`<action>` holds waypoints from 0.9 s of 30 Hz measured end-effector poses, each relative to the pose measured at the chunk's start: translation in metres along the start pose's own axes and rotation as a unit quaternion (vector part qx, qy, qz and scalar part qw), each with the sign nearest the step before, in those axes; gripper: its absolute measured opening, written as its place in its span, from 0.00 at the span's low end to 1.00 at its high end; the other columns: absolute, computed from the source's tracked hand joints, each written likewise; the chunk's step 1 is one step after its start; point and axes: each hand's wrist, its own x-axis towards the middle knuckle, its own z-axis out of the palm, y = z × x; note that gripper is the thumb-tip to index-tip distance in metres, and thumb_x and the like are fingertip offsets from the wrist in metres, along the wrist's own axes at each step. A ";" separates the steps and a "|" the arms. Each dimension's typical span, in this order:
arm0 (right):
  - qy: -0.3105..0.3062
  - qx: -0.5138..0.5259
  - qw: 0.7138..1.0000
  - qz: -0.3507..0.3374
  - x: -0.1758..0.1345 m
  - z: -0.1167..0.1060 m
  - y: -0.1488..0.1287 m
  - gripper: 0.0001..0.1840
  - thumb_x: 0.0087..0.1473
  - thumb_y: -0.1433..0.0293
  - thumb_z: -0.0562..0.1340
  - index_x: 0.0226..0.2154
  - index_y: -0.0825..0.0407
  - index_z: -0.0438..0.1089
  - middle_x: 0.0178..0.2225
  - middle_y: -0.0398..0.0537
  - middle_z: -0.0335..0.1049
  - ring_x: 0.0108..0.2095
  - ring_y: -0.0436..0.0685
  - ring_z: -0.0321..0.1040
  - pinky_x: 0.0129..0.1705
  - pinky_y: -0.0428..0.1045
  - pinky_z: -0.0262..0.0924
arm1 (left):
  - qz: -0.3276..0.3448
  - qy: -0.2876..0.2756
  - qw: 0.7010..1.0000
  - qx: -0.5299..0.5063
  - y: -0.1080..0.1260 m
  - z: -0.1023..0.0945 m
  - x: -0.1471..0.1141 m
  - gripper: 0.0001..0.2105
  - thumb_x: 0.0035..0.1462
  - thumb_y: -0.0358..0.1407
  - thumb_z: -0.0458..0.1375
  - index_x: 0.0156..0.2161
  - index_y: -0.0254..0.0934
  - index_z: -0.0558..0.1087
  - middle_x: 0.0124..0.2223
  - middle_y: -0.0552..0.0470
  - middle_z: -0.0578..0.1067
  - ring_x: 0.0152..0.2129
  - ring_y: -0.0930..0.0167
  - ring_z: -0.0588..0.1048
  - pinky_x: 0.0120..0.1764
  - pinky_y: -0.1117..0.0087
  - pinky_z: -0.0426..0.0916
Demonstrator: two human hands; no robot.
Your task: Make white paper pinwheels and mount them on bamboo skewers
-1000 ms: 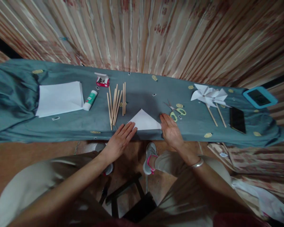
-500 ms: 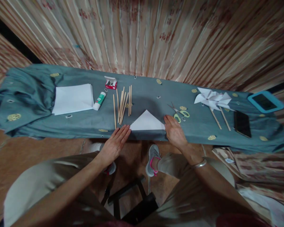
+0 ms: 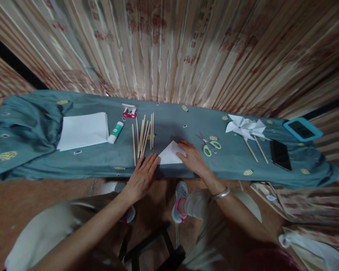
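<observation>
A white sheet of paper (image 3: 169, 155), folded into a triangle, lies at the front edge of the cloth-covered table. My left hand (image 3: 142, 175) rests flat with its fingers stretched out, fingertips touching the paper's left corner. On the other side, my right hand (image 3: 193, 159) has its thumb on the paper and its fingers curled at the upper right edge; that corner is hidden under the hand. Several thin wooden sticks (image 3: 142, 139) lie just beyond my left hand. To the right of my right hand are scissors (image 3: 207, 143) with green handles.
Left on the table (image 3: 169, 120) are a stack of white paper (image 3: 83, 131), a glue stick (image 3: 115, 132) and a small red box of metal pins (image 3: 129, 111). Paper pinwheels (image 3: 245, 127) on sticks, a black phone (image 3: 280, 155) and a blue-framed device (image 3: 303, 128) lie right.
My right hand has moved left from the paper's right corner onto the paper, covering that corner. My left hand stays at the left corner. The view has shifted slightly.
</observation>
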 end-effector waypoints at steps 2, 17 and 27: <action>0.005 0.006 1.000 0.013 0.002 -0.002 -0.002 0.23 0.56 0.69 0.60 0.53 0.58 0.68 0.54 0.62 0.70 0.53 0.64 0.68 0.57 0.60 0.61 | -0.006 0.014 1.000 -0.009 0.001 0.001 0.005 0.27 0.60 0.27 0.49 0.64 0.26 0.55 0.64 0.33 0.63 0.63 0.59 0.60 0.63 0.50 0.54; 0.009 0.041 0.999 0.015 0.000 -0.008 -0.015 0.22 0.54 0.72 0.61 0.52 0.52 0.70 0.51 0.53 0.74 0.51 0.63 0.69 0.55 0.58 0.62 | -0.046 0.072 0.976 -0.199 -0.005 0.005 0.033 0.31 0.55 0.25 0.53 0.64 0.36 0.55 0.57 0.40 0.69 0.53 0.59 0.68 0.53 0.52 0.67; 0.096 0.149 0.983 0.047 0.002 -0.020 -0.018 0.22 0.52 0.68 0.62 0.51 0.49 0.72 0.48 0.50 0.76 0.46 0.60 0.72 0.52 0.56 0.65 | -0.073 0.112 0.965 -0.225 -0.011 -0.006 0.045 0.32 0.53 0.22 0.51 0.65 0.36 0.55 0.59 0.39 0.67 0.54 0.59 0.66 0.57 0.51 0.63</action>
